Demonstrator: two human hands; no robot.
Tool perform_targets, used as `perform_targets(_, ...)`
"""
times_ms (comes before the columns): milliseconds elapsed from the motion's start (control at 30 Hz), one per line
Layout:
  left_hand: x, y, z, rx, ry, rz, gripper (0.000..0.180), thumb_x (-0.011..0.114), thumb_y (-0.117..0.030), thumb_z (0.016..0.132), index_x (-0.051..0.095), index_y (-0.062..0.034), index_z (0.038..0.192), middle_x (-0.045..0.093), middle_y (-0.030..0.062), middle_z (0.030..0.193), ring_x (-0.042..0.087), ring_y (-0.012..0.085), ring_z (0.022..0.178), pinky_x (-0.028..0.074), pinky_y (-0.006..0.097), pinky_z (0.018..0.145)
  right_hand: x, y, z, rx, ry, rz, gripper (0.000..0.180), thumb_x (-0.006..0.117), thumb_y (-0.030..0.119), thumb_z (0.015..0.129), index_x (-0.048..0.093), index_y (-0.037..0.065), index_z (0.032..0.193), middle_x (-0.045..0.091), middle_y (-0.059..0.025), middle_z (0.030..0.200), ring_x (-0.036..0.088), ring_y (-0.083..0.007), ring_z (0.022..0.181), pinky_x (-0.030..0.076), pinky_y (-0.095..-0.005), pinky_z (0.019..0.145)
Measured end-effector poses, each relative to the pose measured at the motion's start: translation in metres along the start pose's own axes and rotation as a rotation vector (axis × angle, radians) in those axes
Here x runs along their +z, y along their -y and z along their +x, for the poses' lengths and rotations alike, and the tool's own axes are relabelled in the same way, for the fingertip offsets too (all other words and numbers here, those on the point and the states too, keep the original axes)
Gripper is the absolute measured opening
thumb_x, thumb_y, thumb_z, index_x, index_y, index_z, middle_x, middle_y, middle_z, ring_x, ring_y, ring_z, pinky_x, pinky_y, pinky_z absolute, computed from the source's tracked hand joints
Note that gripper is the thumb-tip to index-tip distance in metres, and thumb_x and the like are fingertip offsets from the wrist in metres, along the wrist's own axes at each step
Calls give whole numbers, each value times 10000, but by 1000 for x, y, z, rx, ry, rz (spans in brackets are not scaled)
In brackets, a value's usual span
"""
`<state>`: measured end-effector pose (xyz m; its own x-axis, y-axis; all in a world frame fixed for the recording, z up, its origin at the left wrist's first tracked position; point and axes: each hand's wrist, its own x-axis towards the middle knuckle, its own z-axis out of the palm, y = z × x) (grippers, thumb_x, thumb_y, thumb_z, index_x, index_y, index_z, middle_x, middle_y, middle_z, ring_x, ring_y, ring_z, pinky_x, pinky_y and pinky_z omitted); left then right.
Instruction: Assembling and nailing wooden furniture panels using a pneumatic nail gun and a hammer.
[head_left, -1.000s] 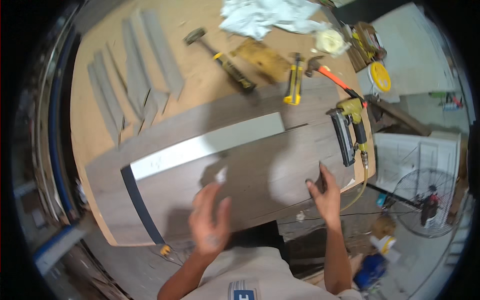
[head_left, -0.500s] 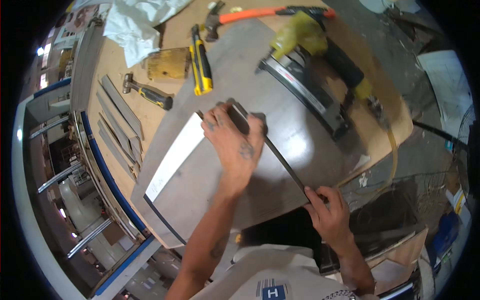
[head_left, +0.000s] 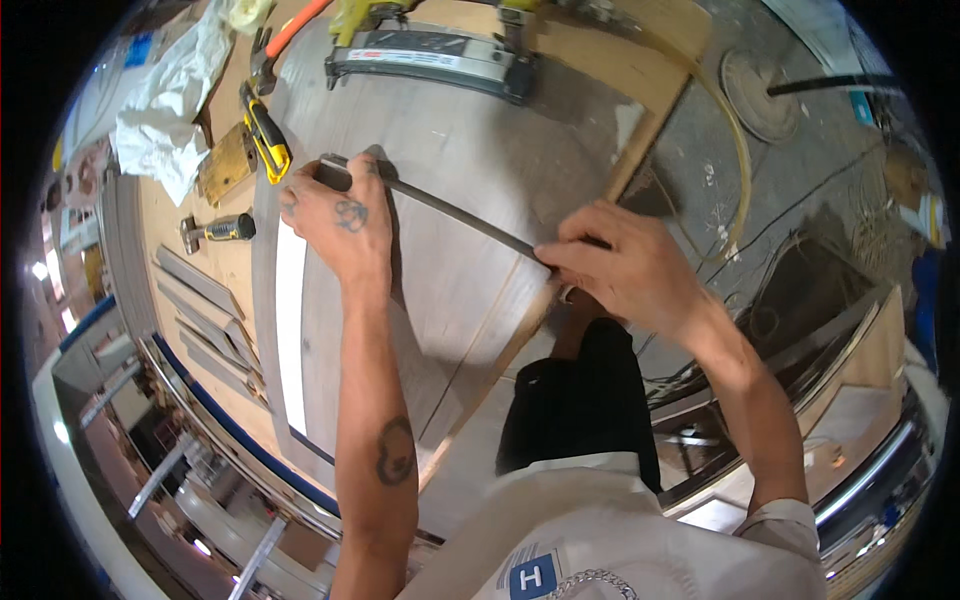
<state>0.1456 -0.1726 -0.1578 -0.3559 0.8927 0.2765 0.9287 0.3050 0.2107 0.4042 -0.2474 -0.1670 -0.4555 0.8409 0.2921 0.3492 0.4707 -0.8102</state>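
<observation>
We have the thin dark strip (head_left: 460, 215) lying across the grey board (head_left: 470, 140), its near end at the near edge of the worktop (head_left: 160, 220). Our right hand (head_left: 625, 260), mostly beyond that edge, pinches the near end between thumb and fingers. Our left hand (head_left: 345, 215), half curled with its thumb apart, touches the strip by its far end; we cannot tell whether it grips or merely presses. A hand towards either end probably stops the strip swinging. Farther from the near edge lies the nail gun (head_left: 430, 62), apparently leaving both hands room, while the yellow knife (head_left: 264, 140) seems within easy left-hand reach.
</observation>
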Motion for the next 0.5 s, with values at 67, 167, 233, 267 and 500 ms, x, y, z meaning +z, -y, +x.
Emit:
perform_targets(67,-1,1,2,-19,5,12,608,714,-373,752,612,115,1101,594,300,1097,580,427,1024,441,442,940,2,1,-4,-23,-48,-23,215,745,85,694,647,49,881,574,-37,836,606,-215,787,530,-327,647)
perform_targets(167,2,1,2,-15,25,-78,575,696,-321,750,574,130,1085,558,281,1055,497,433,1039,366,504,975,6,-1,-9,-84,-103,-54,200,746,117,702,638,50,856,568,-29,831,600,-208,797,526,-326,647)
perform_targets(233,3,3,2,-6,22,-73,578,696,-329,750,577,131,1079,557,287,1058,499,441,1047,364,504,983,8,-2,-11,-118,-132,-71,188,744,131,708,633,51,837,563,-24,825,597,-204,801,523,-326,649)
perform_targets(267,3,4,3,-19,22,-70,581,695,-337,750,579,132,1072,557,293,1060,501,449,1055,362,503,990,8,-2,-11,-137,-113,-77,175,741,132,713,625,51,816,561,-22,823,595,-198,801,522,-325,652)
perform_targets(500,6,8,5,-30,0,-45,559,695,-335,743,585,126,1041,554,294,1064,507,443,1058,358,499,999,11,-9,-9,-239,-136,-47,216,733,148,723,653,42,893,560,-24,796,576,-209,743,496,-337,608)
